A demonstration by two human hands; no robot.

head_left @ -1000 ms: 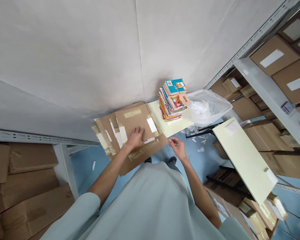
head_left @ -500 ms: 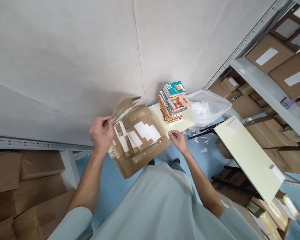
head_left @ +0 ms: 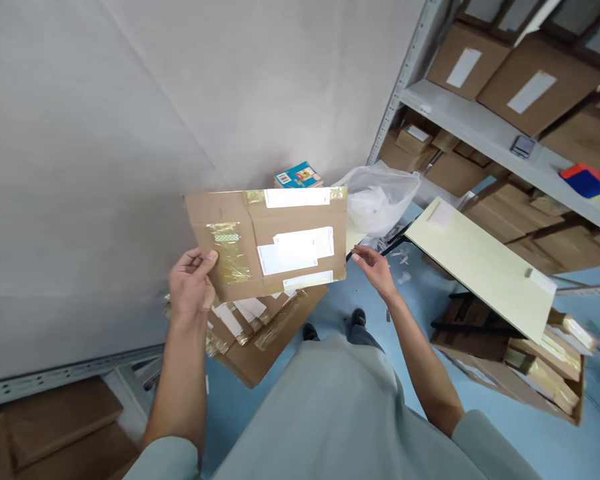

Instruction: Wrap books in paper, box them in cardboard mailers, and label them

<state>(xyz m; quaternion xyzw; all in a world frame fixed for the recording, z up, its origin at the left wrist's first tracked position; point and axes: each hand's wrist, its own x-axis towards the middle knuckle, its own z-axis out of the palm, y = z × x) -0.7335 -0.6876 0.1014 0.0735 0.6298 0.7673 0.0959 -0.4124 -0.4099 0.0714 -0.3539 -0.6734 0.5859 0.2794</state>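
Boxes [head_left: 63,420]: stacked brown ones in the bottom left corner, cut off by the edge of view.
Left hand [head_left: 193,283]: clamped onto a cardboard sheet [head_left: 260,227] by its left edge, thumb laid flat on the front; the far ends of the fingers can't really be made out.
Sheet: held up, tilted toward the camera, well above the floor [head_left: 340,373]. Gold-brown tape [head_left: 233,260] is stuck near its left side, with a green patterned strip [head_left: 227,237] over it. White labels [head_left: 295,250] are plastered along the middle, top and bottom.
Pile [head_left: 275,353]: more flattened cardboard, seen below the sheet and partly covered by it – taped and labelled too.
Books [head_left: 299,175]: mostly blocked by the sheet, only a blue cover really showing.
Bag [head_left: 380,203]: see-through plastic, white stuff inside, just right of the sheet.
Right hand [head_left: 373,267]: held just beside the sheet's right edge, seemingly apart from it, thumb and fingertips close together – whether anything tiny is pinched can't be told.
Board [head_left: 480,267]: pale yellow, slanted across the right side.
Shelf [head_left: 500,137]: loaded with labelled cartons [head_left: 535,87], plus a small gadget [head_left: 523,146].
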